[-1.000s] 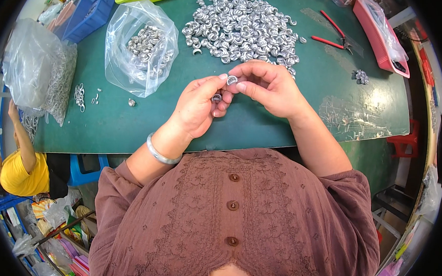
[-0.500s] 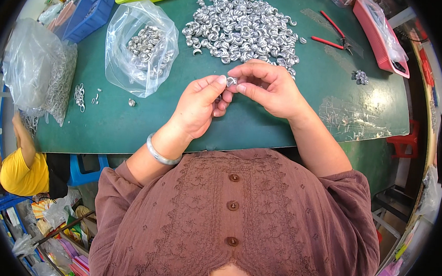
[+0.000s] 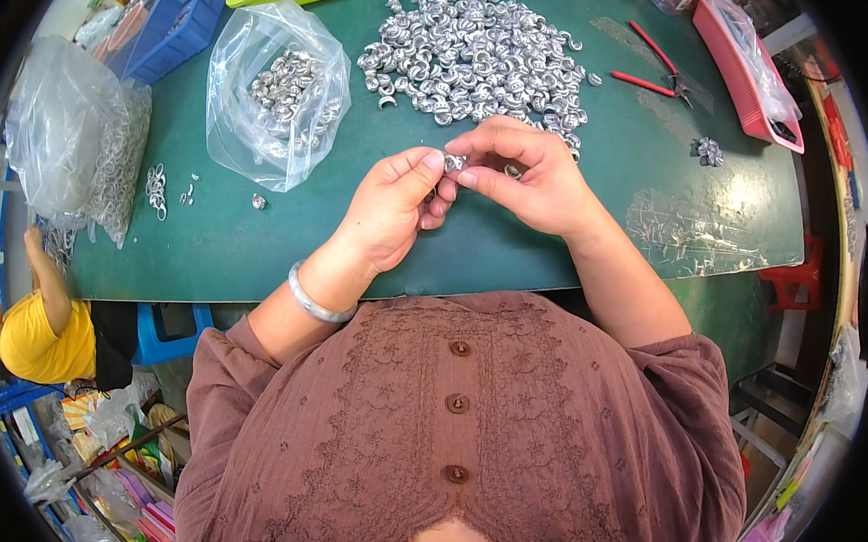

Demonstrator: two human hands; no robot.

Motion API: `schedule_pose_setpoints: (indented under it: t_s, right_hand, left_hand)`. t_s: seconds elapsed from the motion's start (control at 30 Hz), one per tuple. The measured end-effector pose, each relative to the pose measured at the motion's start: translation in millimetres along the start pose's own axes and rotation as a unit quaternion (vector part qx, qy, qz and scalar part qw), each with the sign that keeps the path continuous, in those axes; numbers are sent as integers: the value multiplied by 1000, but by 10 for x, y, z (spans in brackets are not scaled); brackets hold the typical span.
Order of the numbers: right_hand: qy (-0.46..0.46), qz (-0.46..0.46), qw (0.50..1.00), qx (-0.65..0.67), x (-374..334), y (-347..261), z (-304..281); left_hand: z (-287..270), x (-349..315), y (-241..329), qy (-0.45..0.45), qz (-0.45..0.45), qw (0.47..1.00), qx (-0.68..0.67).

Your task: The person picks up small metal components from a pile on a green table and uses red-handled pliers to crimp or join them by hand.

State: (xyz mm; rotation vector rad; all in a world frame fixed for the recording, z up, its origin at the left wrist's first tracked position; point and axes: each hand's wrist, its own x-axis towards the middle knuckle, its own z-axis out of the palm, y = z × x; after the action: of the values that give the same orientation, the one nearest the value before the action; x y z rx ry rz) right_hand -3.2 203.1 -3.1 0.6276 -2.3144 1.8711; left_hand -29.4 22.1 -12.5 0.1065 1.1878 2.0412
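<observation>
My left hand (image 3: 396, 202) is closed, pinching a small silvery metal piece (image 3: 453, 162) between thumb and fingers. From the other side, my right hand (image 3: 529, 175) grips the same piece with thumb and forefinger. A second shiny bit (image 3: 512, 171) shows within the curled fingers of my right hand. Just beyond both hands spreads a large heap of curved silver metal pieces (image 3: 475, 57) on the green table (image 3: 356, 252). To the left, a clear plastic bag (image 3: 228, 113) stands open with similar metal pieces inside.
Red-handled pliers (image 3: 650, 81) and a pink basket (image 3: 748, 81) lie at the right, near a small metal cluster (image 3: 707, 152). Leftward are a bag of metal rings (image 3: 78, 135), loose rings (image 3: 156, 193) and a blue bin (image 3: 177, 22). A person in yellow (image 3: 52, 339) sits at far left.
The metal piece has turned slightly between my fingertips. My right fingers have shifted a little, and a second shiny bit now shows among them.
</observation>
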Motion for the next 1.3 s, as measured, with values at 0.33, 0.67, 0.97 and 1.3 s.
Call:
schedule_pose_setpoints:
  t_s: [0.33, 0.67, 0.97, 1.3]
  right_hand:
    - [11, 7, 998, 61, 4, 43, 16]
    - [26, 112, 987, 116, 10, -59, -14]
    - [32, 143, 977, 153, 0, -54, -45]
    - [38, 162, 973, 163, 12, -85, -39]
  left_hand:
    - [59, -17, 45, 20, -13, 999, 28]
    - [-25, -112, 402, 135, 155, 956, 208]
    - [-409, -104, 899, 285, 345, 525, 724]
    - [-566, 1, 842, 260, 350, 465, 770]
